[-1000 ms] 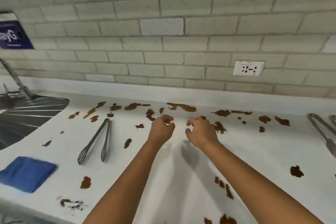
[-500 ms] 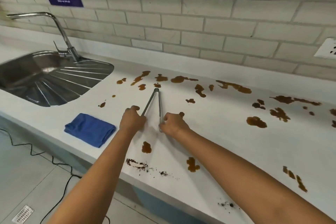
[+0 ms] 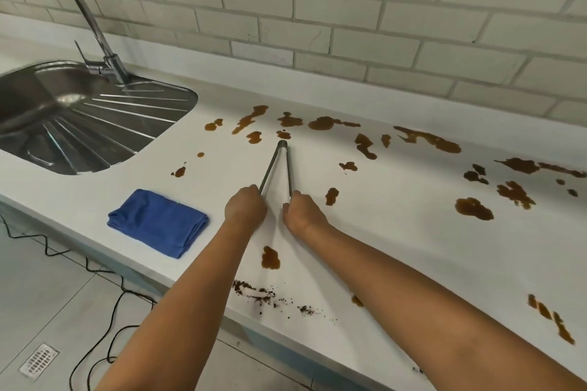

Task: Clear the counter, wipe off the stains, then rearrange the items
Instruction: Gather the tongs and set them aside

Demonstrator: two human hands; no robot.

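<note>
- While both hands sit at the near ends of the long grey metal tongs [image 3: 279, 165], the step in hand looks like clearing this utensil off the white stained counter [image 3: 397, 232] before any wiping.
- The left hand [image 3: 245, 207] is curled round the end of the left arm of the tongs; the right hand [image 3: 303, 212] is curled round the end of the right arm. The fingertips are hidden under the knuckles, so how tightly each one grips cannot be told.
- The tongs lie with their hinged end pointing toward the tiled wall, just short of a small brown stain [image 3: 283, 134], and their two arms spread apart toward the person.
- To do it well, I would squeeze the arms together first so the tool can be carried by one hand, then lift it straight up rather than drag it, since dragging risks smearing the brown patches nearby.
- A sensible place to put it, in my judgement, is the stainless steel sink [image 3: 79, 127] and its ribbed drainer to the left, which is off the surface to be wiped.
- The folded blue cloth [image 3: 157, 220] lies near the front edge, left of the left hand and apart from it, ready for the wiping stage.
- Dark crumbs [image 3: 263, 294] near the front edge and the many brown stains show wiping is not yet begun.
</note>
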